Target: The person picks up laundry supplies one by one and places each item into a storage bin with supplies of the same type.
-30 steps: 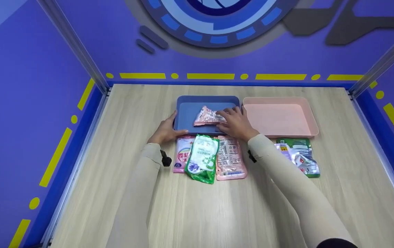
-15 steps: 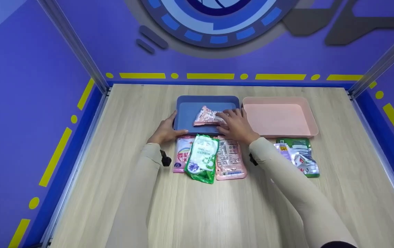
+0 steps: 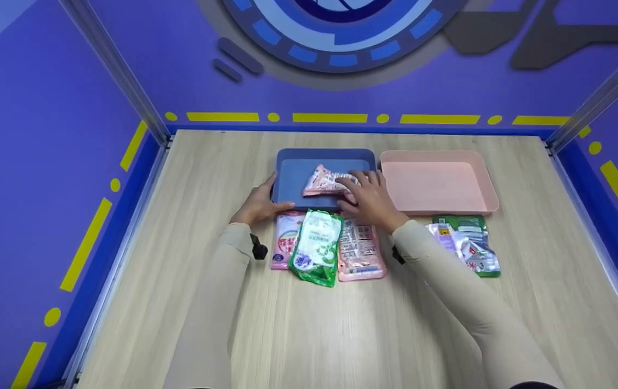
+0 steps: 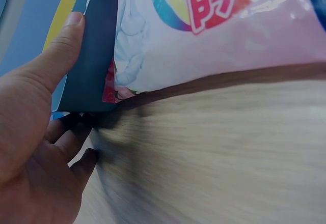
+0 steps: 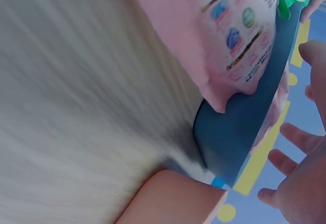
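The blue tray (image 3: 293, 173) lies on the wooden table, a pink packet (image 3: 322, 182) inside it. My left hand (image 3: 256, 205) holds the tray's near left corner, thumb along the front wall and fingers at the side. In the left wrist view that thumb lies against the tray wall (image 4: 90, 76). Over the tray's right part, my right hand (image 3: 372, 201) has its fingers spread, fingertips right at the pink packet's right end. The right wrist view shows those fingers (image 5: 300, 137) apart from each other, beyond the tray's near wall (image 5: 229, 132).
Right of the blue tray stands a pink tray (image 3: 438, 186). In front lie a pink packet with a rainbow ring (image 3: 284, 243), a green-and-white packet (image 3: 319, 246) and a printed pink packet (image 3: 361, 251). A purple-white packet (image 3: 443, 236) overlaps a green one (image 3: 487, 265).
My right hand has shifted slightly to the right and toward me, uncovering a bit more of the packet in the tray. The left hand and both trays look the same.
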`<state>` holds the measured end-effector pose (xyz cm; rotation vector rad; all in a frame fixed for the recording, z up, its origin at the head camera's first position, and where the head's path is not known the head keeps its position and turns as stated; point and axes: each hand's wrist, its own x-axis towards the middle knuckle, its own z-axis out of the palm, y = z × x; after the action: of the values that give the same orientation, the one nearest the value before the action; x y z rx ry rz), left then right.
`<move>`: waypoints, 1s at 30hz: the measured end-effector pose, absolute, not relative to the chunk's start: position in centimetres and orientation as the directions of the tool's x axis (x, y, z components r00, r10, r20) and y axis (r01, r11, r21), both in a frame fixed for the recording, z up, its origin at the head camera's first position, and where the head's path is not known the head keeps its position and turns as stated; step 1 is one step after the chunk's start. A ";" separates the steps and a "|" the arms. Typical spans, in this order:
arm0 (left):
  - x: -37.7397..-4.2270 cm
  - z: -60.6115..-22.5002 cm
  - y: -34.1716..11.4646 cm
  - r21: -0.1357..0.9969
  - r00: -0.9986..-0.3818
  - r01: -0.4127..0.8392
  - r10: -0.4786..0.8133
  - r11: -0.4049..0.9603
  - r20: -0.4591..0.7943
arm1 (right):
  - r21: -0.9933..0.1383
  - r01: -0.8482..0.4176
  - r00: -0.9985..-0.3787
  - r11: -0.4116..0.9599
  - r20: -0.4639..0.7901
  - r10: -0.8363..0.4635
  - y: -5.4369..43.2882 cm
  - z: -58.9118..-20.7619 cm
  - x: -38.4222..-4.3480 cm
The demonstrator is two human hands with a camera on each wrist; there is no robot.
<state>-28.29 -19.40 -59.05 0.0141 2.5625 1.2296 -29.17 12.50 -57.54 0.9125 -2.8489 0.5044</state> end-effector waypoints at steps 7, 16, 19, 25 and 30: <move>-28.2 -59.1 -19.4 0.767 -0.957 -0.109 0.142 0.632 -0.253 | -0.272 -0.619 -0.785 0.737 0.243 -0.570 12.2 -57.4 -28.4; -28.4 -59.0 -19.4 0.755 -0.954 -0.111 0.143 0.646 -0.262 | -0.237 -0.655 -0.754 0.717 0.263 -0.602 11.9 -57.4 -27.5; -28.4 -59.0 -19.4 0.754 -0.953 -0.115 0.142 0.647 -0.267 | -0.232 -0.666 -0.745 0.709 0.261 -0.614 11.8 -57.3 -27.2; -28.3 -59.0 -19.5 0.757 -0.954 -0.106 0.148 0.644 -0.260 | -0.218 -0.661 -0.750 0.718 0.232 -0.619 11.6 -57.4 -26.7; -28.2 -58.9 -19.5 0.760 -0.955 -0.097 0.155 0.642 -0.253 | -0.202 -0.675 -0.737 0.710 0.237 -0.633 11.5 -57.7 -26.3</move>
<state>-28.18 -19.48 -58.93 0.0469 2.5685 1.2142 -26.32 11.53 -57.68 1.0637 -2.7641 0.4155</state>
